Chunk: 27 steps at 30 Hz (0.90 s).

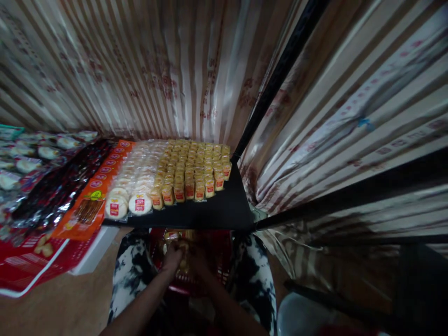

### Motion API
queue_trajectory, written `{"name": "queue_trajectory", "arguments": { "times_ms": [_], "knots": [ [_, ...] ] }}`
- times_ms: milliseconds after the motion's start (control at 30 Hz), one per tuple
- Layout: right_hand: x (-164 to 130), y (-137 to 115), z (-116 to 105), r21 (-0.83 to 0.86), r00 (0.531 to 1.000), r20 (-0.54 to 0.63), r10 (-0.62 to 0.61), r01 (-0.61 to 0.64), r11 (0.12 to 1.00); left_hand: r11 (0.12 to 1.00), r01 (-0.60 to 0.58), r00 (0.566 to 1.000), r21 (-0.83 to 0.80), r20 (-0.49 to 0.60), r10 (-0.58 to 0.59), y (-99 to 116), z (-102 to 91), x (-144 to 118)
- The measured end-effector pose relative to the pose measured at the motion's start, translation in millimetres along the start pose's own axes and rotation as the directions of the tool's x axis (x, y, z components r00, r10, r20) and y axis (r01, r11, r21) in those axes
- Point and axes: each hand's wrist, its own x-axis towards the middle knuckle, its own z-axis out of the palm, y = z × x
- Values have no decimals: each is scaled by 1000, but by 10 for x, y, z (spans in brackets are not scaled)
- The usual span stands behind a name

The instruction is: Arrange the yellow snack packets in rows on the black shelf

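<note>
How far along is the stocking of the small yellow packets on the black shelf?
Done: rows of yellow packets already cover most of the black shelf, beside the round white buns. In hand: the left hand and right hand are both down in the red basket on packets there. Left: the shelf's bare front strip and the basket's remaining packets, count unclear.

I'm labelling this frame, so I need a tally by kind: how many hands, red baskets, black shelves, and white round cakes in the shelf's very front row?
Hands: 2, left hand and right hand
Red basket: 1
Black shelf: 1
White round cakes, front row: 2
Total: 6
</note>
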Motion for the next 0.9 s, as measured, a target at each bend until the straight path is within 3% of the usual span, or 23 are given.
{"name": "queue_trajectory", "arguments": {
  "times_ms": [133,333,500,667,767,833,900],
  "knots": [
    [-143,-244,-187,118,999,31,37,-41,992,971,-45,997,-236,54,59,222,-67,-286],
    [-336,-604,-375,212,999,2,52,-51,976,881,25,981,-472,182,70,547,-136,-627],
    [-497,-868,-488,302,1000,-17,20,-13,953,846,105,948,-522,311,74,671,-195,-855],
    [-583,-962,-585,343,1000,-20,22,-14,939,823,243,881,-513,472,34,784,-173,-1059],
    [-601,-985,-620,376,1000,-25,-10,19,926,842,145,901,-519,420,105,843,-125,-1100],
    [-613,-1024,-635,413,998,-55,-23,43,910,888,-34,933,-459,303,193,859,-101,-1084],
    [-632,-1087,-646,444,997,-82,-12,48,895,905,-278,928,-322,156,340,859,-89,-1050]
  ]
}}
